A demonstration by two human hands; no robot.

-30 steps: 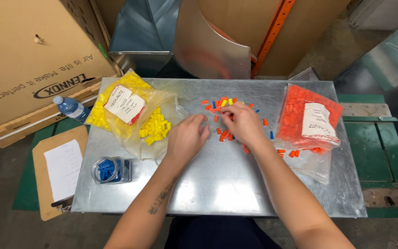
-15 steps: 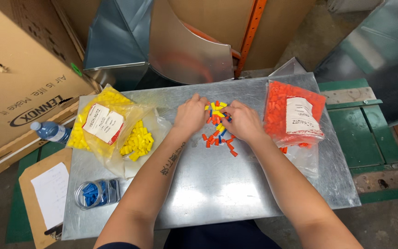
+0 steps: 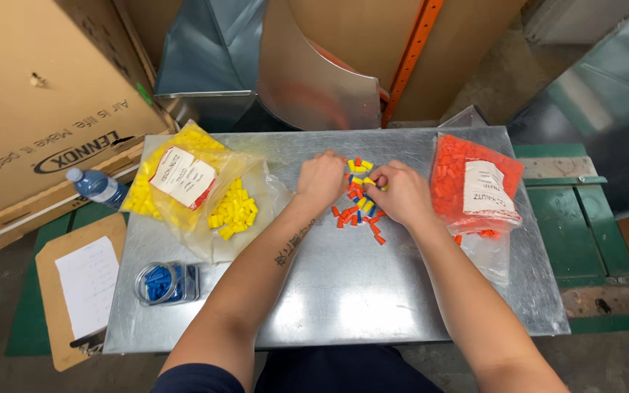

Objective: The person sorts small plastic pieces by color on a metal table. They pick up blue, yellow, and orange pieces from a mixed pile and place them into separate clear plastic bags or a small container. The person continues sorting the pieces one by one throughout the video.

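Cupping a small heap of orange, yellow and blue plastic caps (image 3: 359, 196) mid-rear on the grey sheet-metal table (image 3: 343, 291): left hand (image 3: 322, 179) curled loosely against the heap's left edge, right hand (image 3: 400, 191) curled at its right, fingertips among caps. Whether either pinches one, cannot tell. Clear bag of yellow caps (image 3: 191, 185) left; orange-cap bag (image 3: 475, 182) right.

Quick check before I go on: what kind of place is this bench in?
Likely a sheet-metal or duct workshop or its stockroom. Bent metal ducting stands behind a metal-topped table, a large cardboard box sits alongside, and both hands gather small coloured caps between bulk bags.
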